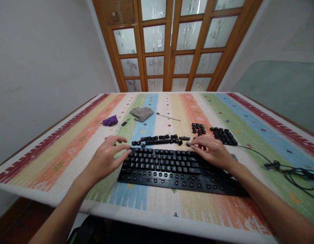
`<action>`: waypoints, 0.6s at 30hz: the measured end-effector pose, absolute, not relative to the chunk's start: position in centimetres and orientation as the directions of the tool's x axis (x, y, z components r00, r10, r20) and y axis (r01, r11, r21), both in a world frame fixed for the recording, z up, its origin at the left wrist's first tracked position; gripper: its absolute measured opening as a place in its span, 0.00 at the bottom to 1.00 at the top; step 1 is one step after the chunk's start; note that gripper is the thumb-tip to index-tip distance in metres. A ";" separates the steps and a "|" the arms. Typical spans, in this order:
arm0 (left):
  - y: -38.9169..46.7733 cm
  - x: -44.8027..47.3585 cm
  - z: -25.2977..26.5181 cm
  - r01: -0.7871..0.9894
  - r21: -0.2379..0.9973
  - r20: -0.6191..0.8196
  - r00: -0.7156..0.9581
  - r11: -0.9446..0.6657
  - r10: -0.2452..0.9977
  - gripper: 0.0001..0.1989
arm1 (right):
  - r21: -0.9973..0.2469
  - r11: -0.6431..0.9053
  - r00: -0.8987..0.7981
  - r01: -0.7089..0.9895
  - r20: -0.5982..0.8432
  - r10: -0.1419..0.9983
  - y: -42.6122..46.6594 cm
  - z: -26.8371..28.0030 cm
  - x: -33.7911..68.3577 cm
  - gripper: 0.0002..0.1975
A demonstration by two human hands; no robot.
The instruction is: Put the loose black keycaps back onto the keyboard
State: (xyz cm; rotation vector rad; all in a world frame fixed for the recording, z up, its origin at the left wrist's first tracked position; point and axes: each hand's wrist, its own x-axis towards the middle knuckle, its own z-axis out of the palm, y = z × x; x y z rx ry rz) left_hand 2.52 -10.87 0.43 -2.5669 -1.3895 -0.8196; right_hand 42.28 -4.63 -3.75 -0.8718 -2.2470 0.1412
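Note:
A black keyboard (159,166) lies on the striped tablecloth in front of me. Keycaps are gone from its lower rows and bare switch stems show there. At its far left corner, my left hand (108,156) has thumb and index fingertip closed against the edge. Beyond the right part of the keyboard, my right hand (210,150) reaches down to a small dark keycap (188,144), which sits at its fingertips. Just behind the keyboard runs a line of loose keycaps (159,137), with the long space bar (157,142) among them.
More loose keycaps (197,128) and a larger group of keycaps (224,135) lie at the right. A coiled black cable (296,174) stretches along the right side. Farther back are a grey cloth (141,114), a purple cloth (110,120) and a thin rod (169,117).

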 end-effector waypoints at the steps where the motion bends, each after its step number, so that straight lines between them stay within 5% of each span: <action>1: -9.8 2.4 0.5 0.806 0.164 0.500 0.428 -0.568 0.753 0.12 | -0.339 0.764 -0.521 0.548 0.577 0.629 -4.6 -3.8 42.3 0.08; 7: -3.8 2.5 -0.5 0.836 0.246 0.219 0.444 -0.490 0.869 0.15 | -0.347 0.755 -0.528 0.556 0.555 0.643 -4.8 -3.7 42.2 0.08; 18: 0.4 5.0 -1.0 0.836 0.258 0.006 0.500 -0.485 0.866 0.12 | -0.342 0.754 -0.537 0.561 0.542 0.646 -4.8 -3.7 42.1 0.08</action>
